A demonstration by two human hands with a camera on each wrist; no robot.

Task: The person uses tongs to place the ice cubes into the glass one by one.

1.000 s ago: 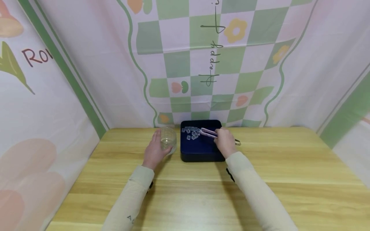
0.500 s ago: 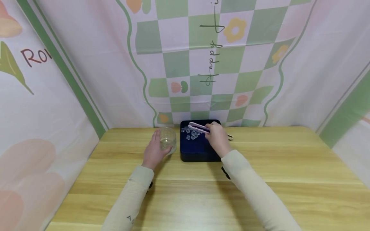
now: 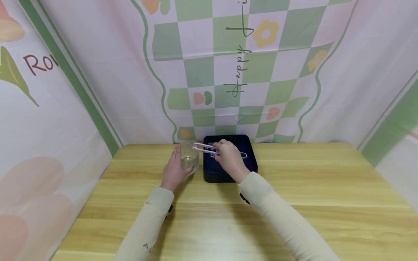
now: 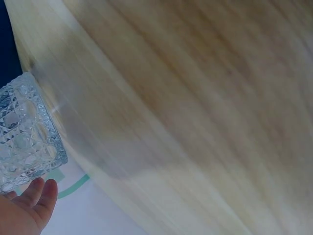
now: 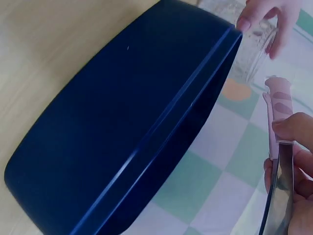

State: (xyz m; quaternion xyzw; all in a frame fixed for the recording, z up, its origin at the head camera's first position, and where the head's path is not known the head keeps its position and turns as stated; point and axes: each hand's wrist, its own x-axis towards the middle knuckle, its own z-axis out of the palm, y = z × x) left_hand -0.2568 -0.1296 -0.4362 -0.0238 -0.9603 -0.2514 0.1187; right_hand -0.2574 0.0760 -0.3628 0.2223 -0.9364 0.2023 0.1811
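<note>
Clear patterned glass (image 3: 190, 159) stands on the table, with some clear content at its bottom. My left hand (image 3: 173, 169) holds it from the left, thumb on the near side and fingers at the back; the left wrist view shows the cut-pattern wall of the glass (image 4: 27, 132) beside the fingertips. My right hand (image 3: 229, 157) grips pink-tipped metal tongs (image 3: 205, 148), thumb on one arm in the right wrist view. The tong tips reach over the glass rim; whether they pinch a piece I cannot tell. Small clear cubes (image 3: 212, 156) in the dark blue tray (image 3: 213, 177) are partly hidden under my right hand.
The tray stands close to the right of the glass, near the back of the wooden table (image 3: 209, 224). Behind it hangs a green-and-white checkered cloth (image 3: 226, 72), right at the table's back edge.
My right hand has carried the tongs left, from above the tray's cubes to the glass rim. My left hand and the glass have stayed in place.
</note>
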